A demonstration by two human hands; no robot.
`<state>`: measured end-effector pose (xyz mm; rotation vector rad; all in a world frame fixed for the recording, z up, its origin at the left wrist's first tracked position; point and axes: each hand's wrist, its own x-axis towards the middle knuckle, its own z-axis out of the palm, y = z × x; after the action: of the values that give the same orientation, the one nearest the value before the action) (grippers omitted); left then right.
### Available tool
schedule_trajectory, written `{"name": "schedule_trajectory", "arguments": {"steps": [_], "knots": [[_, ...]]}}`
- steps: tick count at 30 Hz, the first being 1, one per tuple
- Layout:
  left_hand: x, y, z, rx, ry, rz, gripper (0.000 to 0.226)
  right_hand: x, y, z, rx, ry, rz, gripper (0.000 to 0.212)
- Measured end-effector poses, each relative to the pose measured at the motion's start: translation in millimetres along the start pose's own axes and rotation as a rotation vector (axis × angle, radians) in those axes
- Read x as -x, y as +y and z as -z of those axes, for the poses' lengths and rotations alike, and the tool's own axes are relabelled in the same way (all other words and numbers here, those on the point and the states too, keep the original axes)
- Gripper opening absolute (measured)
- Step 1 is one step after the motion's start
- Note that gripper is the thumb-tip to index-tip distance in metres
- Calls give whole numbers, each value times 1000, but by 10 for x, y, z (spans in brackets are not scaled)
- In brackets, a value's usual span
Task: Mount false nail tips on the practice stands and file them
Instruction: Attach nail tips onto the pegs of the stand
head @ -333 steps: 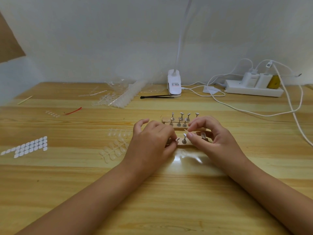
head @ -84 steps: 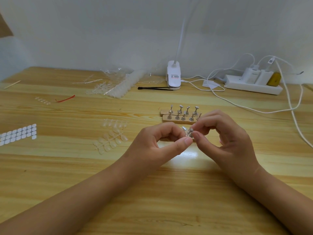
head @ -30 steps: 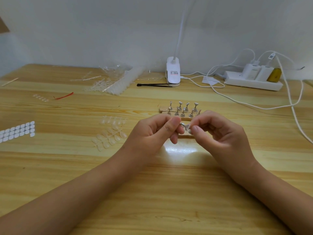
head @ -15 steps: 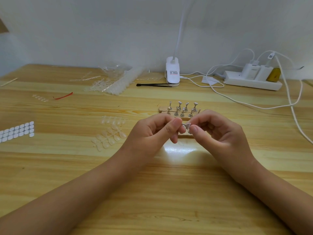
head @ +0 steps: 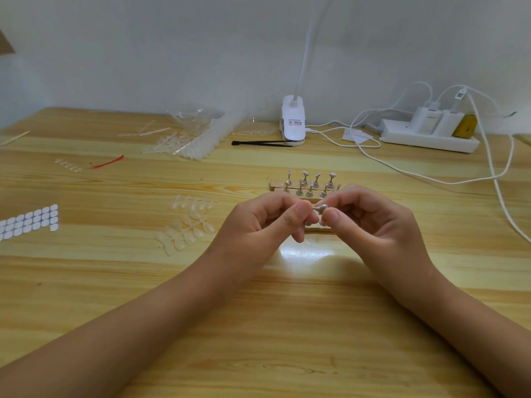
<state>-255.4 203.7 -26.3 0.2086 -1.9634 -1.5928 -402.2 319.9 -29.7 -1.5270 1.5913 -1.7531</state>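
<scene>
A small silver practice stand (head: 320, 208) is lifted above the table between both hands. My left hand (head: 267, 225) pinches its left end with thumb and fingers. My right hand (head: 370, 222) pinches its right end. Whether a nail tip sits on it I cannot tell. Behind the hands, several more silver stands (head: 310, 182) stand upright on wooden bases (head: 277, 185). Another wooden base (head: 317, 228) lies partly hidden under the hands. Clear false nail tips (head: 186, 228) lie loose on the table to the left.
A sheet of white adhesive tabs (head: 28, 222) lies far left. Clear plastic packaging with nail tips (head: 195, 136) sits at the back, near black tweezers (head: 261, 143) and a white clip lamp (head: 293, 122). A power strip (head: 428, 137) with white cables (head: 500, 179) is back right.
Both hands lifted one stand off the near base and keep working it between their fingertips. Over the last second they have barely moved.
</scene>
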Motion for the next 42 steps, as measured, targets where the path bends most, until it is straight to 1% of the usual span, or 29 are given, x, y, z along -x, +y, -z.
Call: {"name": "schedule_trajectory", "arguments": {"steps": [12,14,23,26,33,37,42], "knots": [[-9,-12,6,-2,11,2,24,-6,-24,0,-5,-7,12,12],[-11,-14,10,-4,17,1,25,-8,-30,-3,4,-3,15,8],[-2,-20,15,-25,0,2,18,-5,-33,-13,94,26,30,3],[11,-35,8,-81,-7,-9,17,-12,-23,-3,132,23,67,3],[23,-48,8,-113,-21,-31,18,-26,3,18,223,-1,165,4],[18,-31,3,-101,-13,-38,28,-32,14,22,262,-18,213,7],[21,-35,8,-117,-10,-28,21,-45,34,36,288,-26,244,7]]}}
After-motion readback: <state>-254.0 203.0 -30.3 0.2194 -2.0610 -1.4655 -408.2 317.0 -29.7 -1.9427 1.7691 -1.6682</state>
